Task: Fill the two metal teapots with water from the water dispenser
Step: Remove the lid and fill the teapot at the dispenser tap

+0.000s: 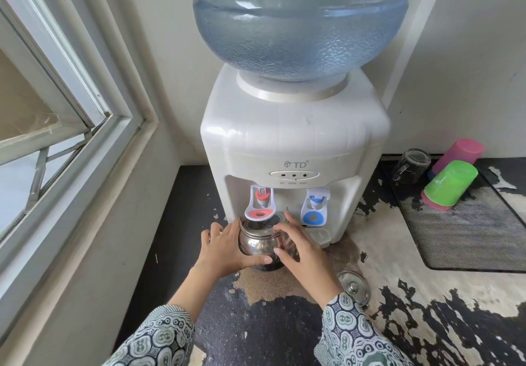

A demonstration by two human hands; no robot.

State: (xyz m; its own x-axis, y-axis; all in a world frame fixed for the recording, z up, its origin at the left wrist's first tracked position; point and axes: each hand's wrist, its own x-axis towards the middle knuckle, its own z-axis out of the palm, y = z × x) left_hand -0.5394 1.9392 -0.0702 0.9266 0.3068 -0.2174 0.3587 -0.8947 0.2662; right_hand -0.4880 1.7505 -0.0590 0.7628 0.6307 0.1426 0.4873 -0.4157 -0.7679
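Both hands' fingers clasp the teapot [260,244] (lidless) under the red tap [261,203].

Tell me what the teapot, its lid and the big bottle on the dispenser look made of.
Teapot: polished metal, likely stainless steel; mirror reflections on its belly.
Lid: the same shiny metal, with a knob.
Bottle: translucent blue plastic, apparently; textured lower wall.

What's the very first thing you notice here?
The huge blue water bottle on top of the white dispenser. Below its red tap, both hands, left hand and right hand, hold a shiny metal teapot; its lid lies on the counter to the right.
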